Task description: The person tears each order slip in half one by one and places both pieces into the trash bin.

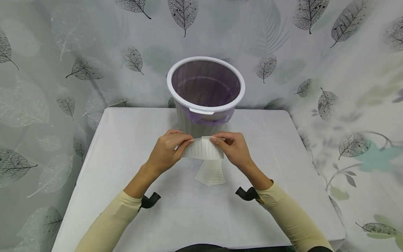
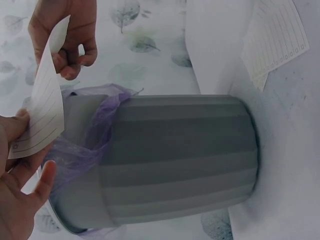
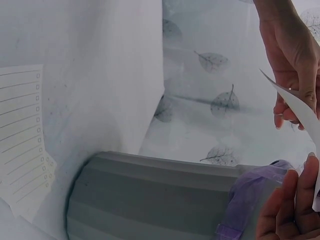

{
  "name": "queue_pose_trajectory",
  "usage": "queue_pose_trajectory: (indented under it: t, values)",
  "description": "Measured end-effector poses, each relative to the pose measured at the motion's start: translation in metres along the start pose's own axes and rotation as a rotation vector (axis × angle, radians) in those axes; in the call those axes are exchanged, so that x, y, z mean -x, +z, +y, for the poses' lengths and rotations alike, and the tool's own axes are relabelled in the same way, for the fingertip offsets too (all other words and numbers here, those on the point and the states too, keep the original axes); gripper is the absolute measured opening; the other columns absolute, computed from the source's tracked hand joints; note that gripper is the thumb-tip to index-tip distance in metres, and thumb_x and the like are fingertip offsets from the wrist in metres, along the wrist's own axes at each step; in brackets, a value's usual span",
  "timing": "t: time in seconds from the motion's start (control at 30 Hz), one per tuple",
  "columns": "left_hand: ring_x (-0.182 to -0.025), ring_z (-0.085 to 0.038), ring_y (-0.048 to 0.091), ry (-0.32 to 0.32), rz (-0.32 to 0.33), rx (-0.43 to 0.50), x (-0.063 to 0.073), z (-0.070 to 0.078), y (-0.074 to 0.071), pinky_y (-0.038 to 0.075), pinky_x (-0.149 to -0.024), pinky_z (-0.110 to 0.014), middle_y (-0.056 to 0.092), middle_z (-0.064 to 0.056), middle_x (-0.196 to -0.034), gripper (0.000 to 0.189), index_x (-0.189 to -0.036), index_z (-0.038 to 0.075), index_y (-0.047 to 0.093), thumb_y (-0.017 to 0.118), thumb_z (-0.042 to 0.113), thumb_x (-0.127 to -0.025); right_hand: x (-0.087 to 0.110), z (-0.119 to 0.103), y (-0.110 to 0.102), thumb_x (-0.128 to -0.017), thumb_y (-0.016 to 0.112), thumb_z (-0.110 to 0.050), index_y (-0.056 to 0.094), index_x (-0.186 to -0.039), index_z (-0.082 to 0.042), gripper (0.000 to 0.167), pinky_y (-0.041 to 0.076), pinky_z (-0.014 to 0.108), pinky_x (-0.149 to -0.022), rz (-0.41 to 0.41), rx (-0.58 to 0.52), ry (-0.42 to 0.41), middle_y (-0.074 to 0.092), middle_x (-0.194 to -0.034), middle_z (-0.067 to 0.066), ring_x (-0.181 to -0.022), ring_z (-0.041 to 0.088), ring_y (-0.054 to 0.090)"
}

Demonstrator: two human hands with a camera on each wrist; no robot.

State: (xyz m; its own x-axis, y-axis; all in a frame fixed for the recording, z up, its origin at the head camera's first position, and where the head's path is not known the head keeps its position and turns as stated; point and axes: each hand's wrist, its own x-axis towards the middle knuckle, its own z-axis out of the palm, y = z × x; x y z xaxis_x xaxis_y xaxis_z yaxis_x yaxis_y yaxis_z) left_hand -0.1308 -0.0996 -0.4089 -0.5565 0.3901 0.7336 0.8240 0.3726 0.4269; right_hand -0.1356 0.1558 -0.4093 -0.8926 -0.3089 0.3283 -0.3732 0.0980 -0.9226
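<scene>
A lined paper sheet (image 1: 203, 149) with small checkboxes along one edge is held up above the table, in front of the bin. My left hand (image 1: 171, 147) pinches its left end between thumb and fingers, and my right hand (image 1: 233, 148) pinches the right end. In the left wrist view the held sheet (image 2: 47, 107) bows in a curve between both hands. Below it, overlapping lined sheets (image 1: 211, 173) lie fanned on the white table, their upper part hidden by the held one in the head view.
Just beyond the hands stands a grey ribbed bin (image 2: 180, 150) with a white rim (image 1: 171, 87) and a purple bag (image 1: 204, 120) lining it. A white cloth (image 1: 126, 140) covers the table. Leaf-patterned curtains (image 1: 151, 80) hang behind and at both sides.
</scene>
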Motion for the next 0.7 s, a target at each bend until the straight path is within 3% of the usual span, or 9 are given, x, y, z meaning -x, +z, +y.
queue_pose_trajectory:
  t: [0.27, 0.7]
  values:
    - [-0.085, -0.024, 0.073, 0.001, 0.007, 0.004, -0.0006, 0.0004, -0.0008, 0.054, -0.090, -0.044, 0.076, -0.008, -0.093, 0.004, -0.097, -0.001, 0.077, 0.076, 0.000, -0.093, -0.0002, -0.0006, -0.0001, -0.099, 0.068, 0.002, 0.078, -0.104, 0.008, 0.012, 0.055, 0.028, -0.061, 0.009, 0.001, 0.013, 0.075, -0.095, 0.015, -0.072, 0.020, 0.067]
    - [-0.085, -0.029, 0.073, -0.004, 0.074, 0.000, 0.0022, -0.0040, -0.0076, 0.056, -0.085, -0.045, 0.077, -0.012, -0.093, 0.011, -0.099, -0.004, 0.076, 0.078, -0.006, -0.089, -0.0014, 0.0010, -0.0052, -0.098, 0.069, 0.004, 0.076, -0.106, 0.011, 0.013, 0.051, 0.023, -0.056, 0.106, -0.006, 0.018, 0.075, -0.090, 0.014, -0.066, 0.014, 0.063]
